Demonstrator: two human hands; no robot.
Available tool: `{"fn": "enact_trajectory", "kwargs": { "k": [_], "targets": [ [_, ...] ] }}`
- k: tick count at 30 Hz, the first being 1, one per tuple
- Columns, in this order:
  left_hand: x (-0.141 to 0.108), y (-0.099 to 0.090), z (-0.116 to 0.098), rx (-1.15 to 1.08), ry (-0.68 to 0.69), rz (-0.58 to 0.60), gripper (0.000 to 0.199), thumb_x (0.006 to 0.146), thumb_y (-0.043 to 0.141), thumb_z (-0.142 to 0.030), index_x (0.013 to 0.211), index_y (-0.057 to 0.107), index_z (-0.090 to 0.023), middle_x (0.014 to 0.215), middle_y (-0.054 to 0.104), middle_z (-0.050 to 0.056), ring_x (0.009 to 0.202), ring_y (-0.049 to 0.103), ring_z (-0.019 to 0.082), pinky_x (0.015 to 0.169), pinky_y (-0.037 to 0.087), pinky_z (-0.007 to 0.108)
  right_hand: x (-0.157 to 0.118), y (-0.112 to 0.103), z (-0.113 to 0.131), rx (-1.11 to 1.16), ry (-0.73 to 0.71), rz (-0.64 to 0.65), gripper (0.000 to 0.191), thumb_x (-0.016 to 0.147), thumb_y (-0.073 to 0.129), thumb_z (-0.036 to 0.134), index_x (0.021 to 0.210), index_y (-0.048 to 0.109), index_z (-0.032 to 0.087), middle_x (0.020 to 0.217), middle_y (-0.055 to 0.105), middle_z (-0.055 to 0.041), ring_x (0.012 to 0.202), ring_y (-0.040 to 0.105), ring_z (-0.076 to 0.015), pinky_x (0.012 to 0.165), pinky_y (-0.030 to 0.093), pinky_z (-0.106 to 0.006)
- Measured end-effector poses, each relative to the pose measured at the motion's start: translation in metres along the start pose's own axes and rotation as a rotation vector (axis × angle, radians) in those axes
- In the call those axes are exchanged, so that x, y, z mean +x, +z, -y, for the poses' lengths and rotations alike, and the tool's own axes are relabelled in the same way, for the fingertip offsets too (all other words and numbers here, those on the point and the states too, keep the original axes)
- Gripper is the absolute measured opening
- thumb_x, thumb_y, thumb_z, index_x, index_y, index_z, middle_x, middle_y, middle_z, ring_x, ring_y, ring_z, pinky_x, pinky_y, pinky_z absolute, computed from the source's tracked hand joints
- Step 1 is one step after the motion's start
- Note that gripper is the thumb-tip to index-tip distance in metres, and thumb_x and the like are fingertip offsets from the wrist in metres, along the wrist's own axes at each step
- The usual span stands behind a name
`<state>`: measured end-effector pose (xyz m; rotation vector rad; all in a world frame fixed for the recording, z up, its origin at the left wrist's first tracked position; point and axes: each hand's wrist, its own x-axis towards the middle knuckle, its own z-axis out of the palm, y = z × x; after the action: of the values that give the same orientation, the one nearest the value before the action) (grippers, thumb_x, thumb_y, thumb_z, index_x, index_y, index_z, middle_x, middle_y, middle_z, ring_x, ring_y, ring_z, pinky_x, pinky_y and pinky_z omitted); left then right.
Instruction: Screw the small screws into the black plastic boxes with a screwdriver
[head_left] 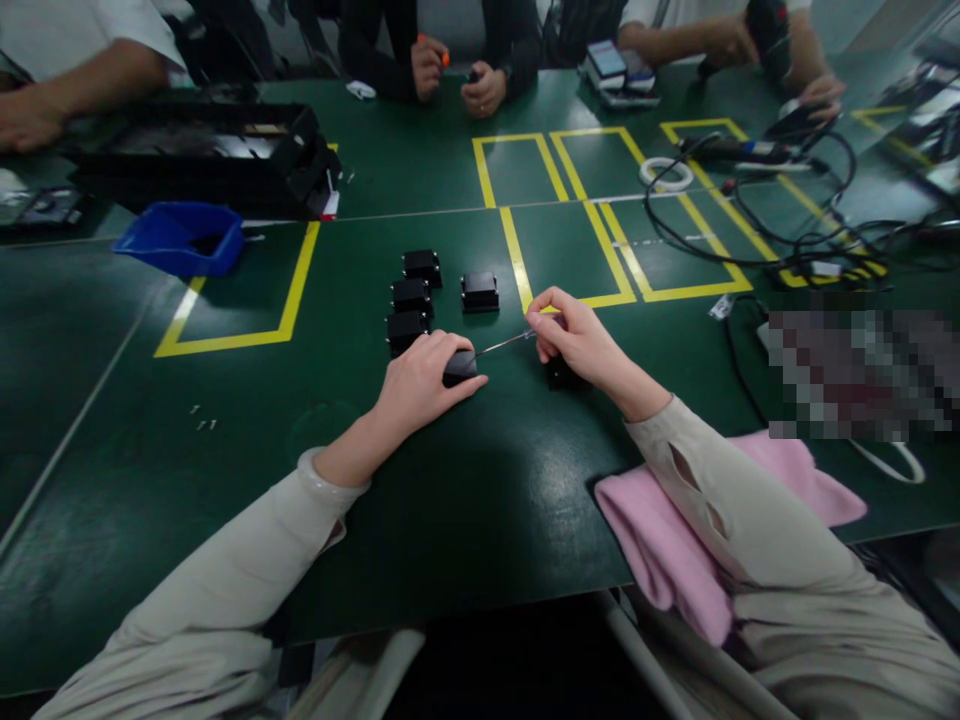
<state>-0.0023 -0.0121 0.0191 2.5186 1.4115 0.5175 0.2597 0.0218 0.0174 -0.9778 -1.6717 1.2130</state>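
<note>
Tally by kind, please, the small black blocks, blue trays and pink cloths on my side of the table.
Small black blocks: 5
Blue tray: 1
Pink cloth: 1
Total: 7
A dark piece under the right hand is too hidden to count.

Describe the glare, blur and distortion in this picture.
Head view: soft, pale glare on the green table between the sleeves; blur on the black trays, upper left; sleeves stretched toward the lower corners, as if by a wide lens; blocky pixelation at right; deep shadow below the table's near edge.
</note>
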Motion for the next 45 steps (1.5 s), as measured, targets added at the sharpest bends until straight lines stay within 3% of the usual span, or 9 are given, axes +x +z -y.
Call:
{"fn": "enact_trajectory", "kwargs": {
  "k": [2, 8, 13, 19, 24, 30, 35, 41, 45],
  "targets": [
    [0.0000, -0.0002, -0.0003, -0.003, 0.000, 0.002, 0.035, 0.098, 0.067, -0.051, 0.114, 0.063, -0.021, 0.114, 0.071, 0.010, 0.106, 0.066, 0.031, 0.089, 0.054, 0.044, 0.0000, 0.0004, -0.0006, 0.014, 0.012, 0.002, 0.026, 0.104, 0.062, 0.044, 0.096, 0.050, 0.023, 0.051, 0.042, 0.0129, 0.044, 0.051, -0.0097, 0.049, 0.040, -0.024],
    [-0.0004, 0.0005, 0.0001, -0.015, -0.013, -0.001, 0.035, 0.097, 0.067, -0.053, 0.114, 0.063, -0.023, 0.114, 0.071, 0.009, 0.106, 0.066, 0.031, 0.088, 0.054, 0.043, -0.0004, 0.0005, 0.0006, 0.001, -0.020, -0.016, 0.017, 0.100, 0.066, 0.032, 0.100, 0.052, 0.023, 0.058, 0.054, 0.0100, 0.050, 0.057, -0.0096, 0.052, 0.041, -0.023],
    [-0.0003, 0.0004, -0.0003, -0.008, -0.009, 0.000, 0.034, 0.098, 0.067, -0.052, 0.114, 0.063, -0.022, 0.114, 0.071, 0.010, 0.107, 0.066, 0.031, 0.091, 0.054, 0.043, -0.0001, 0.0006, 0.0013, 0.019, 0.016, -0.009, 0.024, 0.104, 0.063, 0.043, 0.095, 0.053, 0.023, 0.050, 0.042, 0.0128, 0.044, 0.052, -0.0094, 0.048, 0.039, -0.023],
    [-0.0001, 0.0001, -0.0011, -0.009, -0.019, 0.000, 0.034, 0.097, 0.068, -0.052, 0.114, 0.063, -0.023, 0.114, 0.071, 0.009, 0.107, 0.066, 0.030, 0.091, 0.054, 0.042, -0.0003, 0.0005, 0.0026, 0.008, -0.022, -0.010, 0.020, 0.101, 0.066, 0.037, 0.100, 0.052, 0.022, 0.058, 0.055, 0.0097, 0.050, 0.057, -0.0098, 0.053, 0.042, -0.024],
    [-0.0003, 0.0001, -0.0007, -0.008, -0.011, -0.002, 0.035, 0.098, 0.067, -0.052, 0.114, 0.062, -0.022, 0.114, 0.071, 0.010, 0.107, 0.066, 0.031, 0.091, 0.054, 0.043, -0.0005, 0.0009, 0.0023, 0.014, 0.024, -0.006, 0.026, 0.102, 0.065, 0.044, 0.094, 0.052, 0.023, 0.050, 0.042, 0.0132, 0.043, 0.052, -0.0089, 0.048, 0.039, -0.023],
    [-0.0004, 0.0004, -0.0001, -0.008, -0.013, -0.004, 0.035, 0.097, 0.067, -0.053, 0.114, 0.063, -0.022, 0.114, 0.070, 0.010, 0.107, 0.066, 0.031, 0.090, 0.054, 0.043, -0.0001, 0.0000, 0.0021, 0.013, -0.038, -0.003, 0.019, 0.099, 0.067, 0.033, 0.099, 0.052, 0.023, 0.058, 0.055, 0.0101, 0.050, 0.058, -0.0092, 0.052, 0.042, -0.023],
    [-0.0001, 0.0007, 0.0001, -0.014, -0.013, -0.001, 0.034, 0.097, 0.067, -0.053, 0.113, 0.063, -0.023, 0.113, 0.071, 0.009, 0.106, 0.066, 0.030, 0.089, 0.054, 0.042, -0.0004, 0.0003, 0.0021, 0.008, 0.013, -0.002, 0.024, 0.103, 0.063, 0.042, 0.095, 0.052, 0.023, 0.050, 0.043, 0.0127, 0.045, 0.053, -0.0097, 0.048, 0.039, -0.023],
    [-0.0003, 0.0001, 0.0000, -0.005, -0.016, 0.007, 0.037, 0.098, 0.066, -0.054, 0.115, 0.063, -0.021, 0.115, 0.071, 0.011, 0.107, 0.066, 0.031, 0.088, 0.054, 0.043, -0.0002, 0.0007, 0.0032, -0.002, -0.017, -0.019, 0.014, 0.098, 0.066, 0.028, 0.099, 0.053, 0.022, 0.059, 0.054, 0.0096, 0.050, 0.058, -0.0096, 0.053, 0.043, -0.023],
    [0.0000, -0.0001, -0.0002, -0.001, -0.018, 0.011, 0.036, 0.097, 0.067, -0.054, 0.115, 0.062, -0.022, 0.114, 0.071, 0.010, 0.107, 0.066, 0.031, 0.090, 0.054, 0.044, 0.0000, 0.0010, 0.0013, 0.016, 0.015, -0.013, 0.022, 0.102, 0.064, 0.040, 0.095, 0.052, 0.023, 0.052, 0.045, 0.0120, 0.045, 0.052, -0.0096, 0.049, 0.040, -0.024]
  ]
}}
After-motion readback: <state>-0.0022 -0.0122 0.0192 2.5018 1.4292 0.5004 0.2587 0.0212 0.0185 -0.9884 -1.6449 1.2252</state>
